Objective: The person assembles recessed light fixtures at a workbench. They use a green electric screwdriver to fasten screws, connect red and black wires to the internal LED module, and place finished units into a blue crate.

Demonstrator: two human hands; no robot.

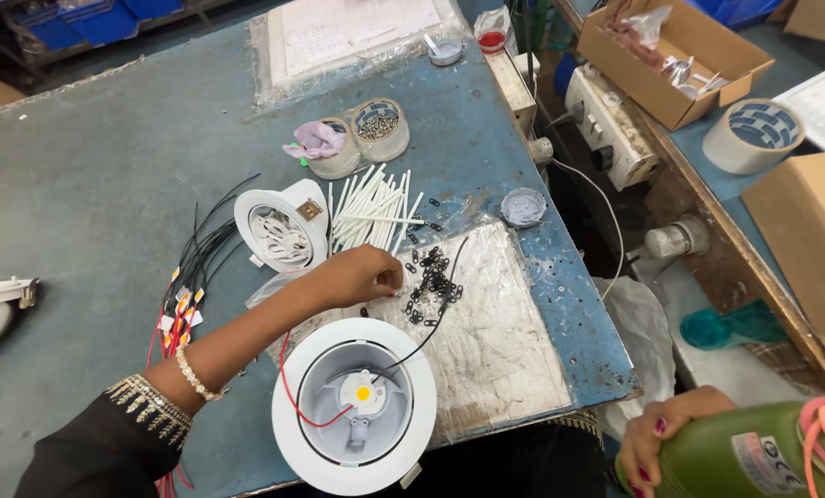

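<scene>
2 hands busy here; our left hand (362, 275) is over at the pile of black clips (433, 281) on the foil sheet (500, 323), fingertips pinched together on what looks like 1 clip, though it's too small to be sure; our right hand (657, 441) is wrapped around the green driver (753, 452) off the table edge. White lamp housing (354, 406) sits right in front of us, LED up, red and black wires trailing out; so we'd say we're at the pick-a-part stage; next bit needs a clean single-clip grab and carrying it to the housing.
</scene>
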